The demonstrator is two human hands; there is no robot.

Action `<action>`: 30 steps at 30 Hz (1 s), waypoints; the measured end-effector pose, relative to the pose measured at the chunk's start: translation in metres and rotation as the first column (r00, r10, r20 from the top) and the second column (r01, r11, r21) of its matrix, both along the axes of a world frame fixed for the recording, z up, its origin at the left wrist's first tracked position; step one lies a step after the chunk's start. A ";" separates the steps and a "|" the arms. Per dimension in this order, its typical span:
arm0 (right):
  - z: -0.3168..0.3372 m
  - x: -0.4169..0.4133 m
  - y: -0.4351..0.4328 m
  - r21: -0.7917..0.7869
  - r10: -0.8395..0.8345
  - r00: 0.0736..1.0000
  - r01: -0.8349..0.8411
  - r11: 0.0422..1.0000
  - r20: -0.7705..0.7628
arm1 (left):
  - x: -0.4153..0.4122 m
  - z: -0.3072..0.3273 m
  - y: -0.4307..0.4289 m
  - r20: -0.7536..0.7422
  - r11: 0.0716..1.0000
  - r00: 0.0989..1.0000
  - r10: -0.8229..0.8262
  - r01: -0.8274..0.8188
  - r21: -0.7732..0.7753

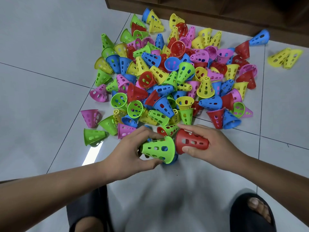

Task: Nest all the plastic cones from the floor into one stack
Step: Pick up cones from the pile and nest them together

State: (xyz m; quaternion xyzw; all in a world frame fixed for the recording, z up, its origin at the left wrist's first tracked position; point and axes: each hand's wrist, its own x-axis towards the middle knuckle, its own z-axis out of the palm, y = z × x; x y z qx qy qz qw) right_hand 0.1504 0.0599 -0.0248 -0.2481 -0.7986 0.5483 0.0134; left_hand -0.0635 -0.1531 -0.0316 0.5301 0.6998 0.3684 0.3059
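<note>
Holding a green cone (pixel 158 149) sideways, my left hand (pixel 127 158) curls round its narrow end; my right hand (pixel 215 148) grips a red cone (pixel 192 142) just beside it, near the pile (pixel 167 77). Their wide mouths face each other, so I should turn the red one and align it before sliding. A blue rim (pixel 174 159) peeks from under the green; how many cones are nested there I cannot tell.

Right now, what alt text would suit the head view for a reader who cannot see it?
The left hand grips a green perforated plastic cone and the right hand a red perforated plastic cone, their wide rims facing each other. Beyond them, a big pile of loose multicoloured plastic cones lies on the pale tiled floor.
</note>
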 end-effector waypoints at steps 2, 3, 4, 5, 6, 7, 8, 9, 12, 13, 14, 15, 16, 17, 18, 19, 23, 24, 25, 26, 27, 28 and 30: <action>0.004 0.001 -0.002 0.003 0.010 1.000 -0.010 1.000 -0.030 | 0.005 0.005 0.003 -0.001 1.000 1.000 -0.021 0.021 0.009; 0.006 0.002 -0.003 0.001 0.007 0.999 -0.007 1.000 -0.044 | 0.007 0.007 0.005 -0.005 1.000 1.000 -0.024 0.024 0.011; 0.008 0.003 -0.003 0.000 0.000 0.998 0.000 1.000 -0.056 | 0.009 0.008 0.006 0.000 1.000 1.000 -0.022 0.022 0.011; 0.010 0.003 -0.003 0.000 -0.008 0.998 0.008 1.000 -0.066 | 0.010 0.009 0.008 0.013 1.000 1.000 -0.018 0.018 0.014; 0.012 0.004 -0.002 0.001 -0.017 0.997 0.017 1.000 -0.078 | 0.010 0.009 0.009 0.027 1.000 0.999 -0.016 0.015 0.018; 0.013 0.005 -0.001 0.003 -0.028 0.996 0.028 1.000 -0.088 | 0.010 0.010 0.011 0.036 1.000 0.999 -0.015 0.014 0.023; 0.014 0.006 0.000 0.007 -0.041 0.994 0.042 0.999 -0.098 | 0.010 0.010 0.013 0.036 1.000 0.999 -0.016 0.015 0.027; 0.014 0.007 0.001 0.015 -0.059 0.992 0.061 0.998 -0.107 | 0.011 0.010 0.014 0.028 0.999 0.999 -0.020 0.019 0.029; 0.018 0.012 0.003 0.053 -0.132 0.984 0.139 0.989 -0.116 | 0.015 0.006 0.017 -0.003 0.998 0.998 -0.062 0.062 0.017; 0.020 0.013 0.002 0.067 -0.146 0.982 0.154 0.986 -0.121 | 0.018 0.004 0.017 -0.005 0.997 0.997 -0.081 0.081 0.010; 0.023 0.014 0.000 0.082 -0.155 0.980 0.166 0.983 -0.127 | 0.021 0.000 0.017 -0.007 0.995 0.995 -0.100 0.100 0.003; 0.026 0.015 -0.002 0.092 -0.160 0.978 0.173 0.981 -0.132 | 0.023 -0.005 0.017 -0.017 0.993 0.993 -0.116 0.116 0.000; 0.029 0.015 -0.006 0.098 -0.158 0.978 0.172 0.980 -0.137 | 0.025 -0.011 0.017 -0.037 0.992 0.991 -0.128 0.128 -0.005; 0.031 0.015 -0.010 0.107 -0.145 0.979 0.161 0.981 -0.140 | 0.026 -0.017 0.018 -0.061 0.991 0.989 -0.134 0.133 -0.014; 0.034 0.014 -0.014 0.123 -0.125 0.982 0.143 0.982 -0.139 | 0.026 -0.023 0.019 -0.082 0.991 0.987 -0.134 0.133 -0.020; 0.036 0.012 -0.020 0.148 -0.098 0.986 0.118 0.982 -0.137 | 0.026 -0.028 0.020 -0.105 0.991 0.986 -0.133 0.131 -0.025; 0.029 0.003 -0.041 0.255 -0.015 0.994 0.041 0.966 -0.104 | 0.022 -0.050 0.020 -0.181 0.987 0.973 -0.144 0.130 -0.091; 0.025 0.001 -0.045 0.268 -0.013 0.995 0.038 0.963 -0.094 | 0.021 -0.054 0.019 -0.184 0.984 0.971 -0.153 0.134 -0.114; 0.020 -0.001 -0.047 0.284 -0.008 0.997 0.030 0.958 -0.078 | 0.019 -0.057 0.017 -0.179 0.981 0.971 -0.161 0.138 -0.136; 0.015 -0.003 -0.049 0.295 0.002 0.998 0.015 0.955 -0.056 | 0.018 -0.060 0.015 -0.168 0.978 0.971 -0.168 0.142 -0.154; 0.009 -0.005 -0.050 0.305 0.018 0.999 -0.008 0.952 -0.030 | 0.016 -0.061 0.012 -0.157 0.975 0.973 -0.171 0.145 -0.167; 0.005 -0.006 -0.051 0.319 0.040 0.999 -0.036 0.947 -0.007 | 0.014 -0.063 0.008 -0.146 0.974 0.974 -0.172 0.146 -0.173; -0.005 -0.008 -0.052 0.364 0.090 0.995 -0.099 0.926 0.040 | 0.009 -0.063 -0.001 -0.115 0.971 0.980 -0.164 0.140 -0.192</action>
